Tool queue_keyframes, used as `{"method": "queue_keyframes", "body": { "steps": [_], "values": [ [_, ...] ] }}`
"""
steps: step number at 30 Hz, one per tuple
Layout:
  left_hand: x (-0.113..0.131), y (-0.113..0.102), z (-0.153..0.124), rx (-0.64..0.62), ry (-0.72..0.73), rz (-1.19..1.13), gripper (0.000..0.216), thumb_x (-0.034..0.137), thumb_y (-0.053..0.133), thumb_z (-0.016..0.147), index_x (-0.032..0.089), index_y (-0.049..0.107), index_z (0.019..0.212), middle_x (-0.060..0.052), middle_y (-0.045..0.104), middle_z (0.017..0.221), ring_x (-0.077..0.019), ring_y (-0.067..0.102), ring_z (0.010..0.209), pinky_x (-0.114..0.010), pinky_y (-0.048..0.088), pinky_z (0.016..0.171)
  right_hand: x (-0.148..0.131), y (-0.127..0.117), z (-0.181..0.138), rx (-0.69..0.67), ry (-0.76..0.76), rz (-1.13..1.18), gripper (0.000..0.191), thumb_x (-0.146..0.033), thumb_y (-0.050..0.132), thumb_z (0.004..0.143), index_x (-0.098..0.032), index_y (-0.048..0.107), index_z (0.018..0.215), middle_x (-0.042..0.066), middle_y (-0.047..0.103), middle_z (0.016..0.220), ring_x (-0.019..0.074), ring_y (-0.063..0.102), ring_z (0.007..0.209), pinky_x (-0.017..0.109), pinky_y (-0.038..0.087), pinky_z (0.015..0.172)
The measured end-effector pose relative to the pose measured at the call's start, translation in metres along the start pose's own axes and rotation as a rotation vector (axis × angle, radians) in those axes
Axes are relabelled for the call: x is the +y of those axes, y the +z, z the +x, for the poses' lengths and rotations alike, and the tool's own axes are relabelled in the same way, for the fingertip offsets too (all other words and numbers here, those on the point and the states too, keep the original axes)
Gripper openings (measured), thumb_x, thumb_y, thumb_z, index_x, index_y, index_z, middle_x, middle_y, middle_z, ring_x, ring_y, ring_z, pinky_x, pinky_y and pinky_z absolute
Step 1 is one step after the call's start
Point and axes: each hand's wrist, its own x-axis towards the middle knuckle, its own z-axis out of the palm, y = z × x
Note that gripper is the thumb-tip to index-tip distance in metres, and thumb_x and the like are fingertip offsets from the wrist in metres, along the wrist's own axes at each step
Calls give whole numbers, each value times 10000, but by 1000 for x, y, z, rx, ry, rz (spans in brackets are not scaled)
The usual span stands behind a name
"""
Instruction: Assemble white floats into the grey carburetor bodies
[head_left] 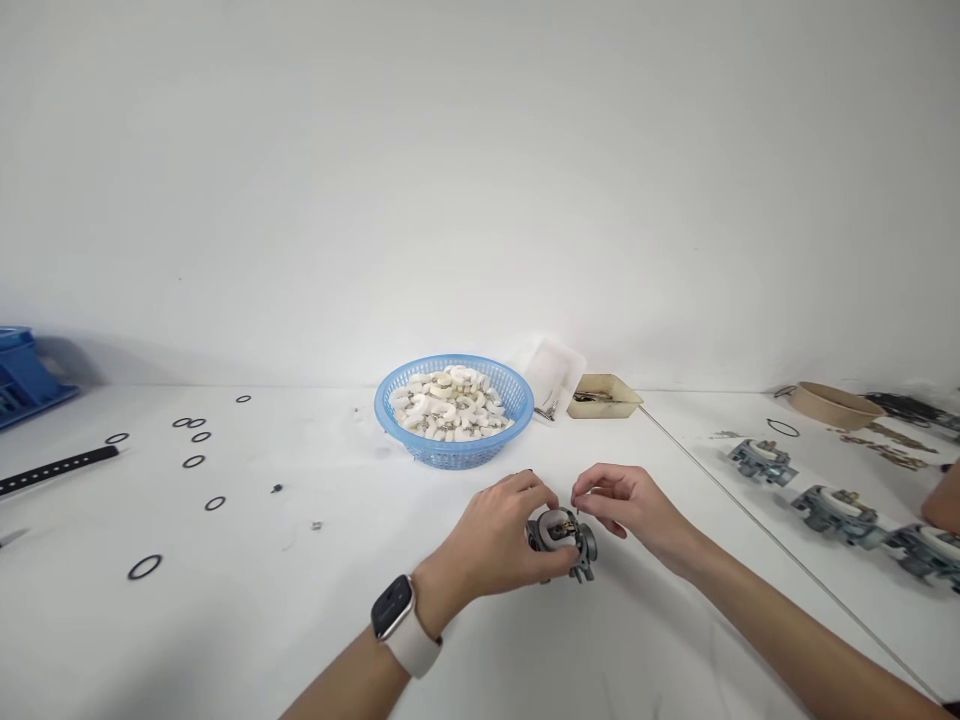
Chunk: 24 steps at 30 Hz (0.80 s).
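Observation:
My left hand (504, 535), with a watch on its wrist, is wrapped round a metal carburetor body (588, 546) on the white table and holds it steady. A white float (553, 526) and brass parts show in its upturned opening; the left side is partly hidden by my fingers. Just above the carburetor's far right edge, my right hand (626, 505) is closed in a pinch, thumb against forefinger. A tiny thin pin (577, 511) seems to poke out below those fingertips, too small to see clearly.
Behind my hands stands a blue basket (380, 400) of white floats. Beside it are a tilted white tray (564, 362) with small pins and a yellowish tray (619, 408). More carburetors (840, 512) stand right, near another person's hand (943, 500). Black rings (145, 567) lie left.

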Motion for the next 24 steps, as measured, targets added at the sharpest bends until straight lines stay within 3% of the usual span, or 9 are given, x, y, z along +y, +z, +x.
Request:
{"method": "queue_keyframes", "body": {
  "steps": [11,24],
  "values": [
    [1,3,0,-5,40,64,284,471,843,846,230,730,944,-16,662,950,-194,633,817,-295,436,657,-5,11,-6,4,133,128,223,-410,843,822,-212,751,866,-35,586,721,91,405,567,278,288,535],
    [0,4,-1,-5,63,135,327,536,791,891,228,725,978,-27,678,976,-220,666,869,-313,434,666,-8,10,-6,-30,226,178,234,-402,842,819,-204,739,889,-40,559,717,70,316,535,293,154,535]
  ]
}}
